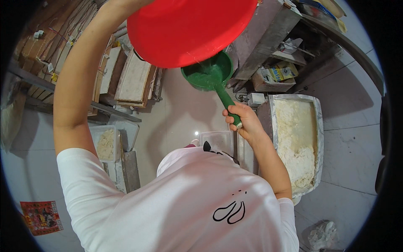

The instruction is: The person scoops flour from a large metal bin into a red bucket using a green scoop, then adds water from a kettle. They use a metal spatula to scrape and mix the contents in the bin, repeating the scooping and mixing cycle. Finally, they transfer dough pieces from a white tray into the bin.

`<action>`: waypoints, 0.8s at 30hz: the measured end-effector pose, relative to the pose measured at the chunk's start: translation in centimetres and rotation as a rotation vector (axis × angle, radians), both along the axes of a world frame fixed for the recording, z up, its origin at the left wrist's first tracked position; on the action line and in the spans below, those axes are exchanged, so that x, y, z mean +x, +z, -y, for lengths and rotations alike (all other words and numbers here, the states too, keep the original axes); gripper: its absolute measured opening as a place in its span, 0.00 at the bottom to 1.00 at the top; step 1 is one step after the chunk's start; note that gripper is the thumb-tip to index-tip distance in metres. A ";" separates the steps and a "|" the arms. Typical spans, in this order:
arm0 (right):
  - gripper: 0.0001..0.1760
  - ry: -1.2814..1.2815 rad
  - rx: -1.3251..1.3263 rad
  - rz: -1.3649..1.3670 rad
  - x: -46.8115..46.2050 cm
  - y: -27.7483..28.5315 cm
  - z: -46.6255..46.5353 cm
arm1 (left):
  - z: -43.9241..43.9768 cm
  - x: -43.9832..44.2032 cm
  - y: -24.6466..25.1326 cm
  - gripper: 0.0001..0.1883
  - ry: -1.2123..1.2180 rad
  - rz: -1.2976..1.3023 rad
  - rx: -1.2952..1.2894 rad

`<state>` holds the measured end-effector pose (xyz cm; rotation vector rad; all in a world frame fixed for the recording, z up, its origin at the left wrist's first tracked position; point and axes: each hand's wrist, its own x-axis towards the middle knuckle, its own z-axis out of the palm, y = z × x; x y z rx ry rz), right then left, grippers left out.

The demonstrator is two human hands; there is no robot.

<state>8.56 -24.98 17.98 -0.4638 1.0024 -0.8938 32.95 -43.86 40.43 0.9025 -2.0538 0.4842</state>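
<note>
At the top edge, my left hand [138, 3] is at the rim of a large red plastic basin [192, 28], its fingers cut off by the frame. The basin is raised and tilted, and clear liquid runs from its lower rim into a green plastic dipper [206, 75] just beneath. My right hand [244, 118] is closed around the dipper's handle. Right of my right forearm stands an oblong, light-rimmed tub [318, 126] containing a pale, lumpy, dough-like mass with cloudy liquid on part of it.
Stacked wooden boards [133, 78] and a metal rail [115, 111] stand left. Below them is a clear plastic container [117, 145] with pale material. A shelf unit [267, 34] with a cardboard box [274, 83] stands upper right. A lidded translucent box [217, 140] sits near my body.
</note>
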 end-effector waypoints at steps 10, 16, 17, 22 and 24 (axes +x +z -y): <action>0.13 -0.014 -0.004 0.016 -0.2 0.5 0.9 | 1.1 -0.5 0.3 0.08 0.007 0.033 -0.011; 0.14 -0.043 0.015 0.014 -0.8 0.1 0.5 | 0.8 -1.7 0.7 0.06 0.020 0.017 0.023; 0.14 -0.045 0.014 0.024 -1.0 0.0 0.3 | 0.6 -1.8 0.8 0.06 0.053 0.023 0.029; 0.15 -0.085 0.005 0.061 -2.1 -0.1 -0.7 | 0.1 -3.1 1.4 0.05 0.013 0.021 -0.016; 0.15 -0.096 -0.003 0.080 -2.7 -0.1 -1.2 | -0.2 -3.7 1.6 0.05 -0.004 0.025 -0.044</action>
